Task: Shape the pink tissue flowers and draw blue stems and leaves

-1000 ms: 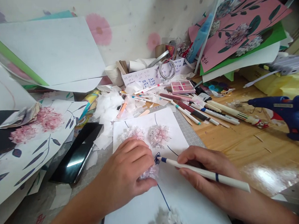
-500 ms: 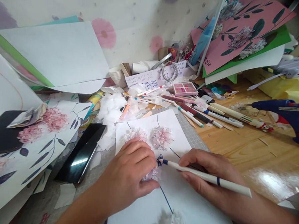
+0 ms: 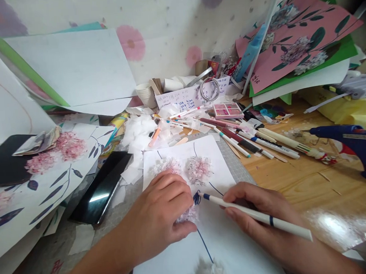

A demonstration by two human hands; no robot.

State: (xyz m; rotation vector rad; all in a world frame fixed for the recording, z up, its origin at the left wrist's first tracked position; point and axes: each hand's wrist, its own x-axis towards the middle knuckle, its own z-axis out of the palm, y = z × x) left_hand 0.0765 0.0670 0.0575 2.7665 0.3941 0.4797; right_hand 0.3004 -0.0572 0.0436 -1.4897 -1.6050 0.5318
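Note:
My right hand (image 3: 254, 215) grips a white marker (image 3: 251, 214) with dark blue bands, its tip touching or just over a small dark blue leaf (image 3: 197, 197) on the white paper (image 3: 164, 256). My left hand (image 3: 165, 207) lies on the sheet with the thumb apart; its fingertips are hidden. Under and beside it shows a pale pink-purple paper flower (image 3: 189, 214). Farther up the sheet are a pink-white flower (image 3: 199, 170) and another flower (image 3: 167, 165) partly covered by my hand. A white flower (image 3: 213, 272) sits at the bottom edge. Thin blue stem lines run between them.
A phone (image 3: 102, 188) lies left of the sheet, beside a flower picture (image 3: 71, 175). Behind are tissue scraps (image 3: 136, 131), several pens (image 3: 235, 138) and a pink palette (image 3: 227, 110). A blue glue gun (image 3: 351, 138) stands right, below a pink flower picture (image 3: 303, 40).
The small leaf has been filled with more dark blue strokes. My right hand has shifted the marker tip slightly. The whole view has moved a little; my left hand stays in place on the paper.

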